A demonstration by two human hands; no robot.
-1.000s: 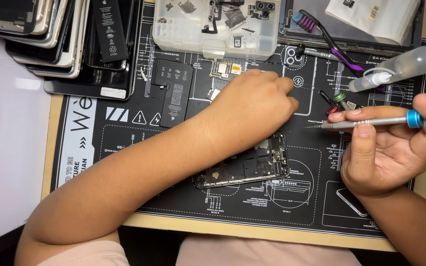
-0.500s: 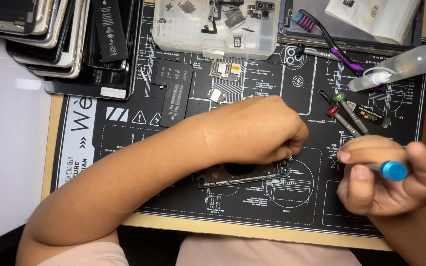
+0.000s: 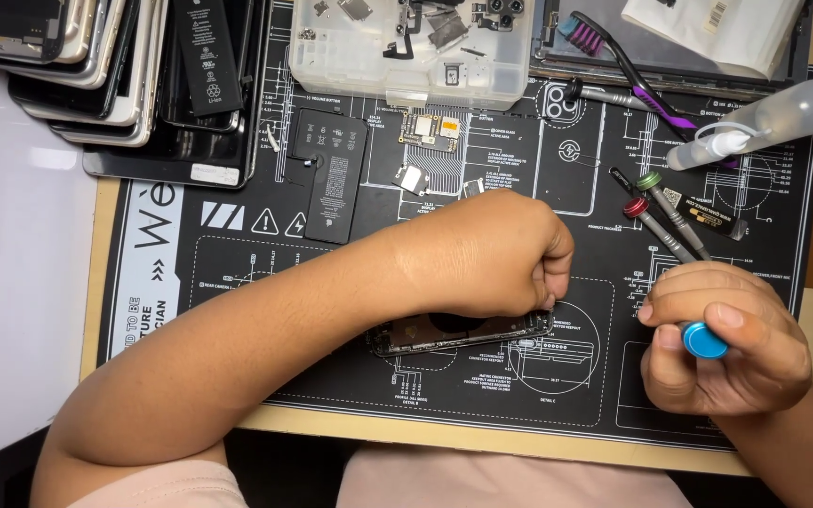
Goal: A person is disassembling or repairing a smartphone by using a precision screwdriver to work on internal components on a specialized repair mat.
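Single head-worn view, looking almost straight down from close above the bench [image 3: 30, 282]. The wearer sits at the lower edge; both forearms enter from the bottom of the frame. The black work mat [image 3: 237, 245] fills most of the field, its far edge cut off at the top.

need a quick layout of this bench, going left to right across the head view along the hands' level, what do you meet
White surface → black repair mat → left hand on the opened phone → right hand holding the blue-capped screwdriver.
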